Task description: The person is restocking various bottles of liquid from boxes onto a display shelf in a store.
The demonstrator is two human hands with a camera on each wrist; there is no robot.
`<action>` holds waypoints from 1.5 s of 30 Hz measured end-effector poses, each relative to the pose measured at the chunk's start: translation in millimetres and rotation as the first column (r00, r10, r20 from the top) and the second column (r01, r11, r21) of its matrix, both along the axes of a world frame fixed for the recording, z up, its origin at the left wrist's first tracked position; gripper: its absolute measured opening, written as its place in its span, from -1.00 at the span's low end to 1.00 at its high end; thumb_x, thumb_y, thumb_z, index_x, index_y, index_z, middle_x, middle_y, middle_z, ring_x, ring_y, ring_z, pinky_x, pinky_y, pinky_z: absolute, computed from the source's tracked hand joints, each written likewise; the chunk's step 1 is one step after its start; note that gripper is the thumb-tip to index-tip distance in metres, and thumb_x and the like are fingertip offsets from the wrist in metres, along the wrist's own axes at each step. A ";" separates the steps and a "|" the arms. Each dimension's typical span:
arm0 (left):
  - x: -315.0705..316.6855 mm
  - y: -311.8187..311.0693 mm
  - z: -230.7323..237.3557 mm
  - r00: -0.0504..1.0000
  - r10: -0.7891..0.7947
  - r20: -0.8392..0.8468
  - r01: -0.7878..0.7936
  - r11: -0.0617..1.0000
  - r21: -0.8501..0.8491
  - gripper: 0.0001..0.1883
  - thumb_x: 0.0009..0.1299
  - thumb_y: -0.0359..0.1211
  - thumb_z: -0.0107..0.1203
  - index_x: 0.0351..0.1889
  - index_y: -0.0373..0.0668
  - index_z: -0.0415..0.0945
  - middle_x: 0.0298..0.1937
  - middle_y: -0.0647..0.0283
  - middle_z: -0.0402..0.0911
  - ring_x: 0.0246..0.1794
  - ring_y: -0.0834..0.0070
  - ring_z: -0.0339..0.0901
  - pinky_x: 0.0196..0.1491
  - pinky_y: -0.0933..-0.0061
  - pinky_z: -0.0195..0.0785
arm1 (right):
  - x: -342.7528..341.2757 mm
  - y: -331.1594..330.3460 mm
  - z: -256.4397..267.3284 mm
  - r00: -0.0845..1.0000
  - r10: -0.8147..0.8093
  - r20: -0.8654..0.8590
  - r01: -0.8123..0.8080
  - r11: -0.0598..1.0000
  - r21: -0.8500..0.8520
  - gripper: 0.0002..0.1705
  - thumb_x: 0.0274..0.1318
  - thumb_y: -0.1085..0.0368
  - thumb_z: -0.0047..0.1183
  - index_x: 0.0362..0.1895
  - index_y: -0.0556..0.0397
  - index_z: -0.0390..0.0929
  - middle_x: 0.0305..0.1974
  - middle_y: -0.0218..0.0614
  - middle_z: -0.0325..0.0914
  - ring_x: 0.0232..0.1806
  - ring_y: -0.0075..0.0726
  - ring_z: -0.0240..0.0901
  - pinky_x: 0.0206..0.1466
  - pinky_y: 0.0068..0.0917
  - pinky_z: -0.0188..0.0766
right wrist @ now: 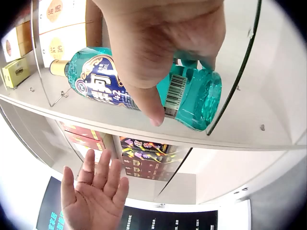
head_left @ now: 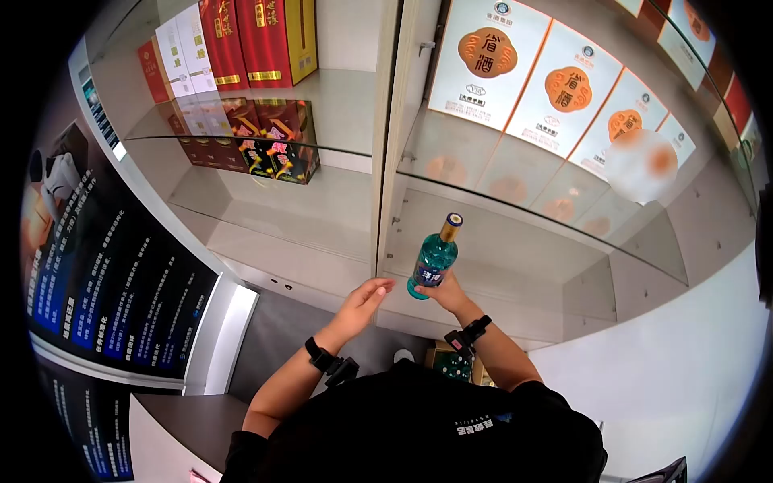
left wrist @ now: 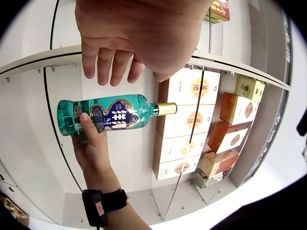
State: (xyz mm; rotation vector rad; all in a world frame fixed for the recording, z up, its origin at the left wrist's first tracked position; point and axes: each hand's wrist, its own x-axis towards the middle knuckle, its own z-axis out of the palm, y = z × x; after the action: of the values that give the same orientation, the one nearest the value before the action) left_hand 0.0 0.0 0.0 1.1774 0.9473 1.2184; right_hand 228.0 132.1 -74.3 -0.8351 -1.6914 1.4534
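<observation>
A teal glass liquor bottle (head_left: 436, 256) with a gold cap and a dark blue label stands nearly upright, slightly tilted, in front of the lower right shelf. My right hand (head_left: 448, 295) grips it low down. In the right wrist view the right hand (right wrist: 165, 52) wraps the bottle (right wrist: 100, 76) near its base, thumb across the label side by a barcode. My left hand (head_left: 362, 307) is held just left of the bottle, holding nothing. The right wrist view shows that left hand (right wrist: 96, 196) palm up with its fingers spread.
White boxes with orange emblems (head_left: 555, 88) line the glass shelf at upper right. Red gift boxes (head_left: 241, 40) stand at upper left, dark patterned boxes (head_left: 278, 141) below. A vertical divider (head_left: 386, 137) separates the cabinets. By my feet sits a carton (head_left: 451, 362) with bottles.
</observation>
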 end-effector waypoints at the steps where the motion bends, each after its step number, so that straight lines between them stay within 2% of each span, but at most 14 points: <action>1: -6.1 -0.7 -1.5 0.997 0.017 -0.076 -0.014 0.999 0.040 -0.66 0.49 -0.35 -0.09 0.18 -0.25 0.33 0.15 0.14 0.45 0.23 0.41 0.33 0.29 0.39 0.13 | -5.9 4.8 -5.1 1.000 0.026 -0.005 -0.026 1.000 -0.003 -0.02 -0.21 0.35 0.40 0.27 0.01 0.04 0.12 -0.26 0.32 0.16 -0.29 0.28 0.24 -0.28 0.25; 3: 8.9 2.2 -6.3 0.990 0.048 -0.130 -0.044 0.998 0.033 -0.68 0.50 -0.38 -0.11 0.18 -0.28 0.32 0.15 0.16 0.45 0.23 0.41 0.33 0.29 0.39 0.13 | 10.5 18.1 -13.2 0.998 0.068 0.011 -0.068 0.996 -0.053 0.04 -0.23 0.33 0.42 0.29 0.00 -0.02 0.12 -0.26 0.29 0.17 -0.28 0.26 0.26 -0.25 0.22; 9: 10.6 26.7 -1.4 0.945 0.193 -0.266 -0.169 0.980 0.110 -0.68 0.47 -0.43 -0.10 0.17 -0.25 0.34 0.16 0.18 0.44 0.23 0.41 0.34 0.28 0.37 0.15 | 7.8 89.8 -32.4 0.995 0.040 0.093 -0.049 0.994 0.099 0.01 -0.24 0.35 0.41 0.26 0.04 0.00 0.09 -0.27 0.32 0.16 -0.29 0.28 0.25 -0.25 0.24; 15: 6.6 16.4 -0.7 0.904 0.334 -0.268 -0.313 0.942 0.117 -0.71 0.43 -0.45 -0.04 0.11 -0.23 0.41 0.09 0.15 0.48 0.13 0.39 0.43 0.23 0.35 0.25 | 0.9 143.6 -48.2 0.995 0.104 0.006 -0.105 0.994 0.040 -0.15 -0.24 0.42 0.38 0.17 0.08 0.16 -0.01 -0.30 0.44 0.03 -0.34 0.41 0.11 -0.34 0.37; 21: 1.5 -0.4 6.1 0.864 0.422 -0.274 -0.397 0.906 0.145 -0.74 0.42 -0.49 -0.05 0.04 -0.24 0.46 0.06 0.14 0.50 0.10 0.38 0.44 0.21 0.36 0.26 | -14.8 191.4 -42.7 0.998 -0.027 -0.065 0.030 0.998 0.056 -0.27 -0.28 0.46 0.40 0.04 0.10 0.28 -0.08 -0.32 0.50 -0.10 -0.40 0.46 0.00 -0.42 0.43; 23: 0.3 -6.9 6.4 0.852 0.443 -0.281 -0.431 0.896 0.107 -0.76 0.41 -0.50 -0.05 0.00 -0.25 0.49 0.01 0.14 0.53 0.07 0.38 0.46 0.19 0.38 0.27 | -18.2 211.5 -46.8 1.000 -0.012 -0.024 0.015 0.993 0.117 -0.39 -0.21 0.52 0.34 0.01 0.09 0.37 -0.10 -0.36 0.50 -0.07 -0.43 0.45 0.02 -0.45 0.43; 25: -1.2 -12.0 4.1 0.841 0.467 -0.273 -0.459 0.883 0.099 -0.77 0.41 -0.50 -0.05 -0.01 -0.25 0.50 -0.01 0.15 0.55 0.05 0.38 0.47 0.18 0.38 0.28 | -21.6 229.3 -52.2 0.996 0.012 0.083 -0.007 0.998 -0.058 -0.45 -0.18 0.50 0.33 -0.02 0.10 0.43 -0.11 -0.34 0.52 -0.07 -0.44 0.45 0.02 -0.46 0.42; 26: -1.8 -14.3 2.9 0.833 0.481 -0.271 -0.475 0.875 0.093 -0.78 0.40 -0.50 -0.05 -0.02 -0.25 0.50 -0.04 0.15 0.56 0.03 0.38 0.49 0.17 0.39 0.29 | -24.3 233.7 -57.7 0.998 -0.048 0.041 0.047 0.998 0.037 -0.50 -0.17 0.47 0.34 -0.05 0.14 0.47 -0.12 -0.34 0.54 -0.09 -0.45 0.46 0.00 -0.47 0.41; 29: -2.7 -20.5 0.2 0.802 0.516 -0.300 -0.512 0.853 0.098 -0.79 0.40 -0.50 -0.05 -0.06 -0.25 0.53 -0.09 0.16 0.58 -0.04 0.37 0.51 0.10 0.40 0.33 | -33.8 229.8 -21.9 0.996 0.077 -0.052 -0.078 0.997 -0.025 -0.50 -0.18 0.45 0.35 -0.06 0.18 0.47 -0.12 -0.34 0.54 -0.11 -0.45 0.47 -0.02 -0.46 0.41; 30: -3.2 -22.6 -0.5 0.800 0.522 -0.294 -0.519 0.850 0.097 -0.79 0.40 -0.50 -0.05 -0.06 -0.25 0.53 -0.09 0.16 0.58 -0.04 0.37 0.51 0.10 0.40 0.33 | -38.7 234.2 -23.9 0.996 0.070 -0.060 -0.069 0.997 0.015 -0.46 -0.20 0.63 0.25 -0.05 0.14 0.37 -0.12 -0.33 0.49 -0.13 -0.37 0.47 -0.06 -0.45 0.44; 39: -1.4 -39.6 -3.9 0.710 0.592 -0.380 -0.594 0.794 0.127 -0.80 0.39 -0.52 -0.07 -0.14 -0.23 0.57 -0.18 0.14 0.60 -0.13 0.33 0.54 -0.04 0.44 0.36 | -53.0 261.1 -30.8 1.000 0.008 -0.028 -0.010 0.997 -0.076 -0.47 -0.19 0.57 0.30 -0.05 0.17 0.40 -0.13 -0.30 0.52 -0.13 -0.37 0.48 -0.02 -0.43 0.41; 41: -3.1 -41.3 -2.9 0.700 0.593 -0.398 -0.589 0.795 0.147 -0.80 0.39 -0.52 -0.07 -0.15 -0.23 0.58 -0.19 0.15 0.60 -0.14 0.32 0.54 -0.05 0.43 0.37 | -57.2 261.5 -29.1 0.996 -0.086 -0.030 0.087 0.996 0.024 -0.45 -0.20 0.53 0.32 -0.04 0.20 0.39 -0.15 -0.31 0.52 -0.14 -0.37 0.47 -0.01 -0.42 0.40; 43: -3.2 -42.2 -3.4 0.691 0.602 -0.401 -0.601 0.786 0.144 -0.80 0.38 -0.52 -0.07 -0.15 -0.23 0.58 -0.19 0.15 0.60 -0.15 0.33 0.54 -0.05 0.43 0.37 | -54.0 291.3 -57.9 0.998 -0.039 0.040 0.037 0.998 0.050 -0.35 -0.22 0.47 0.36 0.02 0.20 0.33 -0.11 -0.25 0.48 -0.08 -0.33 0.42 0.03 -0.37 0.38; 45: -3.4 -44.2 -5.1 0.686 0.606 -0.402 -0.607 0.782 0.142 -0.80 0.38 -0.52 -0.07 -0.16 -0.23 0.58 -0.19 0.15 0.60 -0.15 0.33 0.54 -0.06 0.43 0.37 | -57.0 310.8 -85.0 0.988 -0.146 0.058 0.129 0.963 0.238 -0.21 -0.28 0.40 0.43 0.09 0.18 0.26 -0.03 -0.17 0.40 0.00 -0.26 0.35 0.07 -0.34 0.35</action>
State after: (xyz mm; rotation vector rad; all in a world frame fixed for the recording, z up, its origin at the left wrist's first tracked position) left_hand -3.4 -44.2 -5.1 1.1892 1.7854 1.4962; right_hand 171.0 442.9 -159.2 -0.8669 -1.7818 1.1163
